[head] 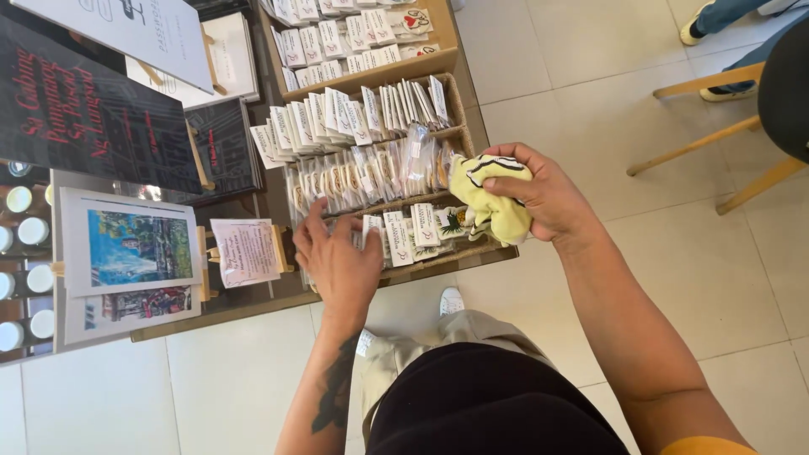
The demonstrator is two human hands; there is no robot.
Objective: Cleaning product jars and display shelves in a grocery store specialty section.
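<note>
Left hand [337, 257], fingers spread, rests on small packaged cards [404, 232] in the wicker tray [480, 251] at the table's near edge; right hand [539, 198] beyond pinches a crumpled yellow cloth [493, 194] over the tray's right end, which could snag and topple upright packets.

- A small gift shop or market stall is showing its wares: wooden trays [447, 38] are holding rows of bagged, carded trinkets [354, 118].
- Art prints [135, 244] are standing on little easels along the surface [253, 299].

Single head-mounted view, looking steeply down from close above; display table [253, 303] at left and far, tiled floor [640, 253] right and near.
</note>
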